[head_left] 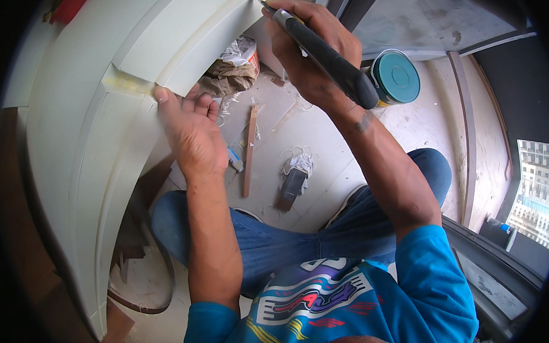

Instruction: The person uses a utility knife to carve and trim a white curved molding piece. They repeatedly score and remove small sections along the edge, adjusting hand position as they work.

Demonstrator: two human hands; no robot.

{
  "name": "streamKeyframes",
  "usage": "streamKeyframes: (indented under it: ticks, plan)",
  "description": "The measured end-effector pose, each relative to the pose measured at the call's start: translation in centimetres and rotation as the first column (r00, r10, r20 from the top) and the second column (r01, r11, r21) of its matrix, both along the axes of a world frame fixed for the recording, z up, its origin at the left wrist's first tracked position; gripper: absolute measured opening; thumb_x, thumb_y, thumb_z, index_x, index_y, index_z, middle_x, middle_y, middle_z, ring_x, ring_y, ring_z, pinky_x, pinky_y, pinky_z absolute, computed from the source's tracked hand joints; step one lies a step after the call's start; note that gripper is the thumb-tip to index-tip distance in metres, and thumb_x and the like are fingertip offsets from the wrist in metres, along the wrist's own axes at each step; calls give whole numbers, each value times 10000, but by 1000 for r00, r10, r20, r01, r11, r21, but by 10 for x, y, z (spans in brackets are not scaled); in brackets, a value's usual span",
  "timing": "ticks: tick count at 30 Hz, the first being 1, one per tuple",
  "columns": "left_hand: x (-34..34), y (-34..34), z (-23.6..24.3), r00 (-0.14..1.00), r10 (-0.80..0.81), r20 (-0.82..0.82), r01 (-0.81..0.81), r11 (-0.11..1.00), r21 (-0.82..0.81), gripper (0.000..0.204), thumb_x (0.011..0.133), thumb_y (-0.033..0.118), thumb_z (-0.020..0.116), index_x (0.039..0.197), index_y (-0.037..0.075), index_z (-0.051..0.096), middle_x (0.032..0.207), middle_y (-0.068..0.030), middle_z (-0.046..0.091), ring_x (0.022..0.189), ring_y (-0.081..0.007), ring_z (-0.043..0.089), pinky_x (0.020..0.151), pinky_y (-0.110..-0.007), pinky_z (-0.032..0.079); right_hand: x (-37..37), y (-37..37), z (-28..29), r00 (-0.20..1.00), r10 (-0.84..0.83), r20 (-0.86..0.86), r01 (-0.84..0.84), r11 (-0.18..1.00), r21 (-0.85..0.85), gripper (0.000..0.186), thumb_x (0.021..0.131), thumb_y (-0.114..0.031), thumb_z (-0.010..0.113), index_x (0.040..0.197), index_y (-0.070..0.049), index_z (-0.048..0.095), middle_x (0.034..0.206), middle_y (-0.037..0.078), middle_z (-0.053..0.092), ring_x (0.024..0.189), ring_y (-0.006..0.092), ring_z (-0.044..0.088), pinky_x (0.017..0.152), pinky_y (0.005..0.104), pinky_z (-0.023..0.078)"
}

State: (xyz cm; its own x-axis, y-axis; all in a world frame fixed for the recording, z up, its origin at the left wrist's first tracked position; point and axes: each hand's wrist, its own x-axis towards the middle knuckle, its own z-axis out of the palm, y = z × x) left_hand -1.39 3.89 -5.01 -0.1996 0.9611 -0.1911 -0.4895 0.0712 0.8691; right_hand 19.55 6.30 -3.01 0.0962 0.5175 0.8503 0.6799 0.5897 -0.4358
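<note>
A cream-white curved panel [98,147] with stepped drawer-like fronts fills the left side. My left hand [196,135] grips its edge at a gap between two sections, thumb on the face and fingers curled beside the edge. Yellowish smears mark that gap. In my right hand [319,52] is a utility knife [328,58] with a black and grey handle. Its thin tip points at the far end of the panel's edge; whether it touches, I cannot tell.
On the floor lie a wooden strip [249,151], a blue cutter [235,159], a dark block [292,188] with white string, and crumpled brown paper [229,77]. A teal-lidded bucket [396,76] stands at the right. A red item [68,8] rests at the upper left.
</note>
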Motion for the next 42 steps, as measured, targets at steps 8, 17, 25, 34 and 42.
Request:
streamKeyframes:
  ticks: [8,17,25,34,42]
  plan:
    - [2,0,3,1000,8,3,-8,1000,-16,703,1054,702,583,1434,114,513,1189,-37,538,994,-146,493,954,-347,427,-17,-10,0,996,72,-60,-74,997,-23,259,951,-114,826,1197,-52,776,1034,105,797,854,228,784,770,313,617]
    - [-3,1,-3,999,-38,-5,38,998,43,775,1008,738,647,1403,89,491,1190,-63,518,999,-170,494,900,-378,466,-45,-21,-1,990,122,-74,-123,992,-9,295,907,-56,857,1192,-52,778,1045,111,795,843,218,778,744,294,608]
    - [0,0,4,1000,-2,-4,2,1000,-24,760,1027,721,633,1456,111,488,1178,-52,523,998,-149,489,936,-361,455,-19,-14,11,997,-6,-72,5,1000,-20,249,978,-168,823,1196,-58,777,1015,96,795,856,193,779,760,305,610]
    - [-2,-2,2,999,-43,-8,43,999,17,744,1034,724,617,1479,137,507,1182,-12,524,994,-145,481,937,-349,445,4,2,10,984,-135,-118,127,989,-76,230,1027,-180,738,1192,-21,763,1011,152,765,892,285,767,808,377,590]
    - [-1,-2,2,999,-50,-14,51,998,24,759,1018,738,633,1444,118,531,1186,-14,529,1002,-148,481,944,-349,439,2,18,-9,993,-47,-105,61,990,131,256,906,-103,848,1143,-60,760,979,103,755,790,232,741,733,329,597]
